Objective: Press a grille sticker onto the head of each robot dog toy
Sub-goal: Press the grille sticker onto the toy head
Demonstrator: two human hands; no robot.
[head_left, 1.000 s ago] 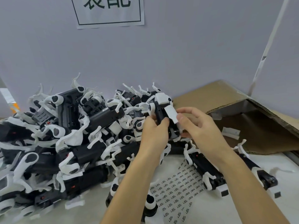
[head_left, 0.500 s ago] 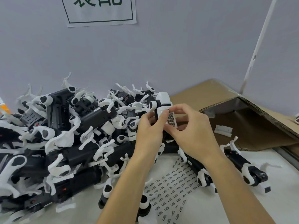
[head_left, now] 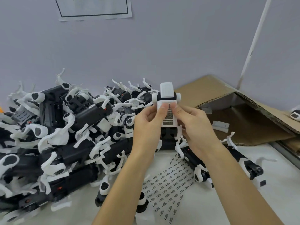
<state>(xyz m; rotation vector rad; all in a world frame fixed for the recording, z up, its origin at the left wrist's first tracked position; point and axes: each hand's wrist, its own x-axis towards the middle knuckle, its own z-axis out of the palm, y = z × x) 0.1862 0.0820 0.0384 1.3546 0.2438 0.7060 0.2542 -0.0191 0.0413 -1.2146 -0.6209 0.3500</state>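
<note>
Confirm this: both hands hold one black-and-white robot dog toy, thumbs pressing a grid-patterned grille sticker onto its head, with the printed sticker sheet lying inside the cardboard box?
Not quite: the head view shows the printed sticker sheet lying on the white table below the hands, not inside the cardboard box.

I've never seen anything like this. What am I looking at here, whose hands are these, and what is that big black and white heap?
There is no machine at work: the one picture comes from a camera worn on a person's head, looking down at their own two hands. The left hand and the right hand hold up one robot dog toy, thumbs pressing a small grille sticker onto its white head. The heap on the left is many more of the same toys, black bodies with white legs. On the white table lie a sheet of printed stickers, another toy, and an opened cardboard box at the right.
</note>
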